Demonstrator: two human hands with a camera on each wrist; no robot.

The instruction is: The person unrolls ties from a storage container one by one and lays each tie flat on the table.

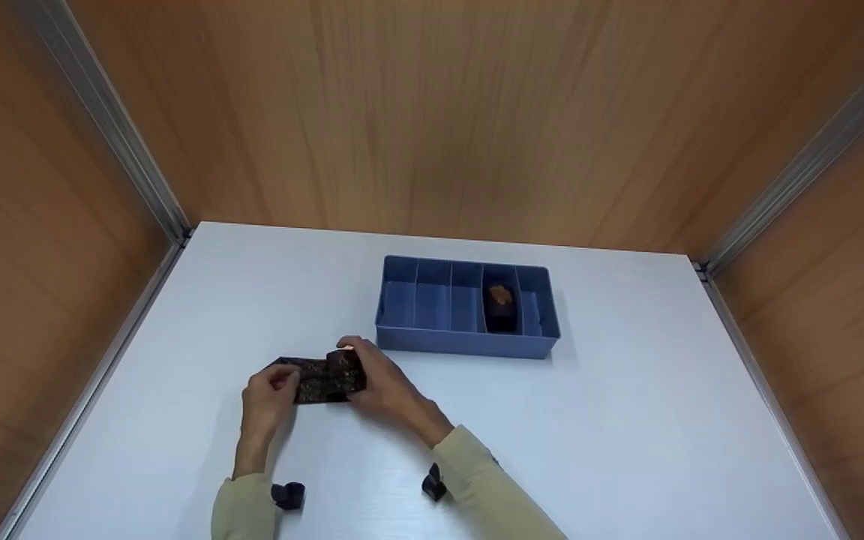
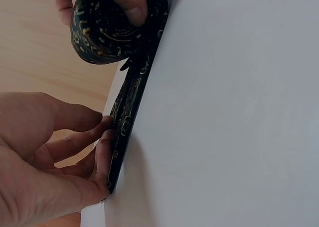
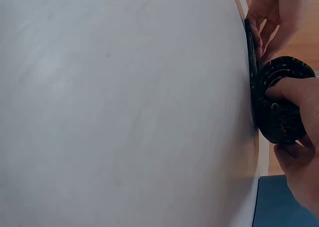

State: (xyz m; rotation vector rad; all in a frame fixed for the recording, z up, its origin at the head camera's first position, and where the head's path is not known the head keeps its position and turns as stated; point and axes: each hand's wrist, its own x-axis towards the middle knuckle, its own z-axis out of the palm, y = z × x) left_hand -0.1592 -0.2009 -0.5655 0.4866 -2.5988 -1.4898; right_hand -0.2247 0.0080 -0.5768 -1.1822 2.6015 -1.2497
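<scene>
A dark necktie [image 1: 315,386] with a small gold pattern is partly rolled up on the white table, its flat end toward the left. My right hand [image 1: 389,388] grips the rolled part at the right, with the thumb in the coil's centre and fingers around its outside. In the left wrist view the coil [image 2: 92,40] stands on edge above the flat layer. My left hand [image 1: 265,401] holds the flat end, thumb and fingertips against its edges; in the right wrist view the left hand [image 3: 279,13] sits beyond the coil.
Behind and right of the hands stands a blue tray [image 1: 469,344] with several compartments. A dark roll with an orange-brown top [image 1: 502,306] sits in its second compartment from the right. Wooden panels [image 1: 432,120] enclose the white table [image 1: 627,420] at the back and sides.
</scene>
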